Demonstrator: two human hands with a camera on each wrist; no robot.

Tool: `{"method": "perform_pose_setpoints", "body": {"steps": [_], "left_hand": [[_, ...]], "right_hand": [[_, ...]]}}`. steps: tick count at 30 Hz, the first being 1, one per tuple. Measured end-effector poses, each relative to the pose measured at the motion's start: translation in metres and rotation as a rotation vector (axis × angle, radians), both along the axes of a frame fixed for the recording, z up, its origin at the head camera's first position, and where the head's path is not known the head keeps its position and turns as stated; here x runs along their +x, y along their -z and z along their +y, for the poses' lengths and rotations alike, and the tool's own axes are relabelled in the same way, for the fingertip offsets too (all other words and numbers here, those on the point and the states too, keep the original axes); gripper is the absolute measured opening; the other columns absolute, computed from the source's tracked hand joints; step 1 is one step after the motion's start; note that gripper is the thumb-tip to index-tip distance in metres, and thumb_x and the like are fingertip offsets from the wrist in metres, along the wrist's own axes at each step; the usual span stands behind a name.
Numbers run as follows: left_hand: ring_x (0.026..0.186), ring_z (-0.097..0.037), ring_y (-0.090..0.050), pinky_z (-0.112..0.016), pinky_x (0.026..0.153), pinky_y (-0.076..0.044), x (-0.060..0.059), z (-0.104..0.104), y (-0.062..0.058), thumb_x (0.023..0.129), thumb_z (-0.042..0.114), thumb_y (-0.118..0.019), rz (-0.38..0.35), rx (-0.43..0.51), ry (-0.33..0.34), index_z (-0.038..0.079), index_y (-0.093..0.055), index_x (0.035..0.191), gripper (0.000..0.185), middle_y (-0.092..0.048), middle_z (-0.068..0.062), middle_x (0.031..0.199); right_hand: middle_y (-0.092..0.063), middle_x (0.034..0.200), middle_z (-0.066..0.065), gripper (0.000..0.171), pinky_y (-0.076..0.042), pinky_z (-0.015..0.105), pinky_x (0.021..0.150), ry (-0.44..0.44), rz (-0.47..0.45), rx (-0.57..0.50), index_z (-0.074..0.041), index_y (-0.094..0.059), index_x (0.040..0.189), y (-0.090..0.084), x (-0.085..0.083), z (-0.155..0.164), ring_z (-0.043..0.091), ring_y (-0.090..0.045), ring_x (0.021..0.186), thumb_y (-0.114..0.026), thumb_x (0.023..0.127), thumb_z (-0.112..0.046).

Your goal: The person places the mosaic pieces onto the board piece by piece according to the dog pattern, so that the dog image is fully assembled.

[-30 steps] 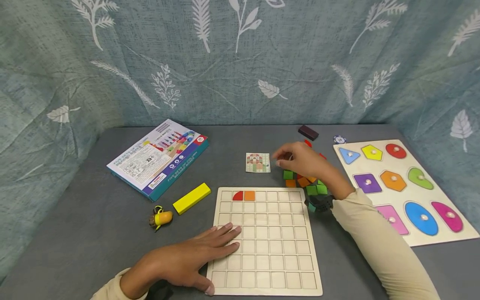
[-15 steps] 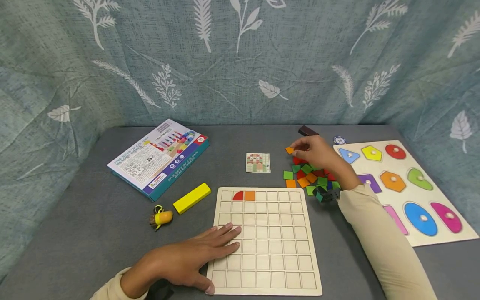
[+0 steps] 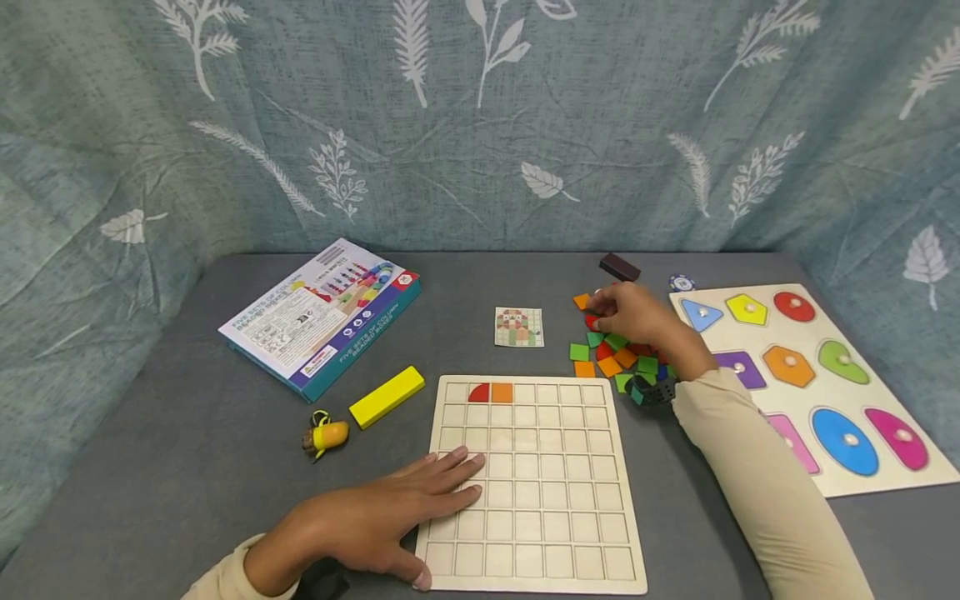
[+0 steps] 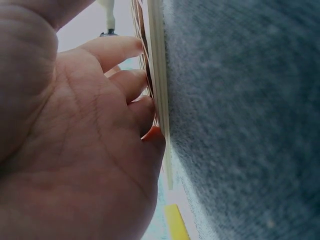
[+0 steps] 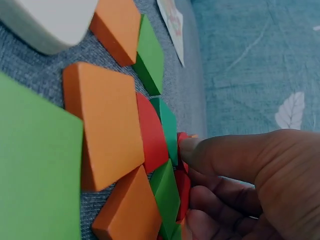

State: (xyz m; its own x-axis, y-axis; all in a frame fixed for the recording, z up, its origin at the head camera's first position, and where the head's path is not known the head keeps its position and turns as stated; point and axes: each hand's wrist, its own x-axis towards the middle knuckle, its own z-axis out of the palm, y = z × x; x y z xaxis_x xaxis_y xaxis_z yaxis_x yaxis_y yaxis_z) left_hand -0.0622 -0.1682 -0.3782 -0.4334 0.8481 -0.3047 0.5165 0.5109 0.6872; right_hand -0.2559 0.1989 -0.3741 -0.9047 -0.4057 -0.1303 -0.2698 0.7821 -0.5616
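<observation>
My left hand point(image 3: 393, 517) lies flat with fingers spread over the left side of a wooden grid board point(image 3: 551, 467). In the left wrist view its fingertips rest at the board's edge. Near the board's top-left sit a red quarter-round tile point(image 3: 479, 392) and an orange square tile point(image 3: 502, 392), side by side in the top row. My right hand point(image 3: 633, 315) is over a pile of coloured tiles point(image 3: 626, 358) right of the board. Its thumb and fingers pinch a red tile point(image 5: 182, 142) at the far side of the pile. A loose orange tile point(image 3: 581, 302) lies beside the fingertips.
A small pattern card point(image 3: 519, 327) lies behind the board. To the left are a printed box point(image 3: 318, 321), a yellow block point(image 3: 386, 397) and a small acorn-like toy point(image 3: 327, 434). A shape puzzle point(image 3: 813, 421), a dark block point(image 3: 619, 267) and a poker chip point(image 3: 682, 283) are at right.
My right hand went from beside the card to the pile's far side. It held up an orange tile half a second ago and has let it go there. The left hand stayed still.
</observation>
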Motion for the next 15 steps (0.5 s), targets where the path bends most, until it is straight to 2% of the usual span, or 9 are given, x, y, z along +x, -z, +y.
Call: {"method": "perform_pose_setpoints", "body": {"steps": [6,12,15], "left_hand": [[0.148,-0.023,0.001,-0.048,0.117,-0.007,0.0,-0.0002,0.0004,0.081,0.04,-0.076,0.017,0.013,0.009,0.018,-0.027,0.155,0.091,-0.002,0.003,0.163],[0.147,-0.023,0.001,-0.048,0.117,-0.006,0.001,-0.0001,-0.0002,0.08,0.038,-0.077,0.025,0.022,0.013,0.017,-0.027,0.155,0.092,-0.002,0.002,0.163],[0.147,-0.023,0.002,-0.048,0.117,-0.006,0.0013,-0.0001,-0.0006,0.08,0.037,-0.077,0.019,0.019,0.008,0.018,-0.027,0.155,0.092,-0.001,0.003,0.163]], "right_hand": [[-0.065,0.112,0.019,0.026,-0.052,0.043,0.082,-0.028,0.006,0.028,0.004,-0.065,0.118,0.0021,-0.0003,-0.0005,0.032,-0.062,0.097,-0.062,0.094,-0.003],[-0.068,0.102,0.015,0.024,-0.051,0.041,0.077,-0.015,0.014,0.029,0.004,-0.067,0.115,0.0033,-0.0001,-0.0042,0.029,-0.062,0.089,-0.064,0.094,-0.007],[-0.068,0.102,0.016,0.023,-0.05,0.042,0.078,-0.018,0.024,0.031,0.006,-0.068,0.113,0.0032,0.0001,-0.0063,0.03,-0.062,0.09,-0.064,0.094,-0.007]]}}
